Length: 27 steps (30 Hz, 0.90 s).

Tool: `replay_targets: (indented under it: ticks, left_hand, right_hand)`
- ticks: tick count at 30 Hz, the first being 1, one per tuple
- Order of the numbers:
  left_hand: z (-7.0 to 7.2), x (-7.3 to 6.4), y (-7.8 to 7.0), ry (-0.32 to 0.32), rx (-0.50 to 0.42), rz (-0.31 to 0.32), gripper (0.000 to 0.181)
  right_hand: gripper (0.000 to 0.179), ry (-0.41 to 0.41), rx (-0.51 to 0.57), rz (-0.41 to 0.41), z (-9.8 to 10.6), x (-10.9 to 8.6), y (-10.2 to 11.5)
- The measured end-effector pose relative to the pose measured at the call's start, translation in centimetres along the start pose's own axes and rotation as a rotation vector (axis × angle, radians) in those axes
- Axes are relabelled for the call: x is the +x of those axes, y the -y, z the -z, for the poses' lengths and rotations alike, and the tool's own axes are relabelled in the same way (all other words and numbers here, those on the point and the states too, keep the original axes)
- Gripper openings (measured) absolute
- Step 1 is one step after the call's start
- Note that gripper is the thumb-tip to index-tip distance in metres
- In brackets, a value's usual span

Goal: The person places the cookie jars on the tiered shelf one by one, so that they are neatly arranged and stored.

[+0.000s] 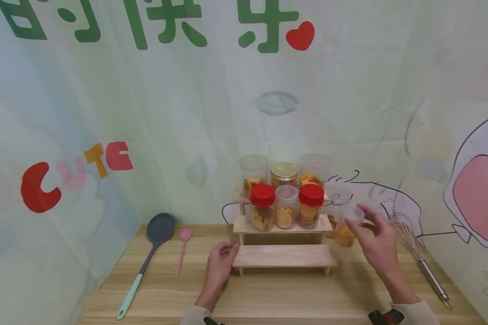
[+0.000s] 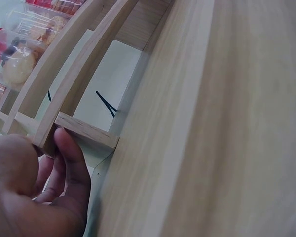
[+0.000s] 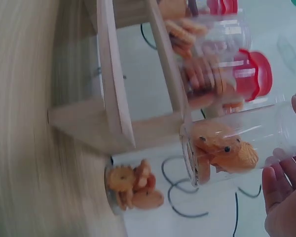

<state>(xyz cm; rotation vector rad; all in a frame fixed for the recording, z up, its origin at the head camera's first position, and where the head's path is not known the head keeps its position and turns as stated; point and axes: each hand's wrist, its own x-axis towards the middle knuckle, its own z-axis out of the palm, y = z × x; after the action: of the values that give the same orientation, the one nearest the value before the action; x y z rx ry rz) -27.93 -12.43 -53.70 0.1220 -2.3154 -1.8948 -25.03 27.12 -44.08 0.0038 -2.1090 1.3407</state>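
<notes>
My right hand [image 1: 378, 239] grips a clear jar of cookies [image 1: 344, 232] around its upper end, to the right of the stepped wooden rack [image 1: 284, 256]. In the right wrist view that jar [image 3: 227, 148] is off the table, with fingers [image 3: 281, 185] at its top. My left hand [image 1: 221, 264] holds the left end of the rack's lowest step; in the left wrist view its fingers [image 2: 71, 163] curl at the board's corner. On the middle step stand two red-lidded jars [image 1: 262, 212] [image 1: 310, 210] with a clear-topped jar [image 1: 286, 212] between them.
The top step carries two clear-topped jars and a gold-lidded jar [image 1: 283, 174]. Another cookie jar [image 3: 133, 185] stands on the table behind the held one. A slotted turner [image 1: 154, 239] and pink spoon [image 1: 183, 250] lie left, a whisk [image 1: 424, 266] right. A printed curtain [image 1: 179, 113] hangs behind.
</notes>
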Motion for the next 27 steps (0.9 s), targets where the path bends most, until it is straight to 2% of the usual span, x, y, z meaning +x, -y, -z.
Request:
replay_targets:
  ticks: [5, 11, 15, 21, 27]
  left_hand:
    - [-0.1, 0.0, -0.1, -0.011, 0.013, 0.002, 0.032]
    - [-0.1, -0.1, -0.2, -0.017, 0.019, -0.013, 0.033]
    - [0.0, -0.2, -0.3, -0.013, 0.007, -0.012, 0.036]
    - [0.1, -0.3, -0.2, -0.001, -0.013, -0.010, 0.038]
    - [0.0, -0.2, -0.2, -0.002, -0.008, -0.007, 0.035]
  right_hand:
    - [0.052, 0.046, 0.055, 0.050, -1.4, -1.0, 0.8]
    - [0.051, 0.133, 0.067, 0.042, -3.6, -2.2, 1.5]
    - [0.051, 0.179, 0.124, 0.038, -5.1, -2.7, 2.1]
    - [0.051, 0.221, 0.159, 0.005, -7.5, -3.5, 2.9]
    - [0.053, 0.229, 0.164, -0.029, -9.6, -4.2, 3.4]
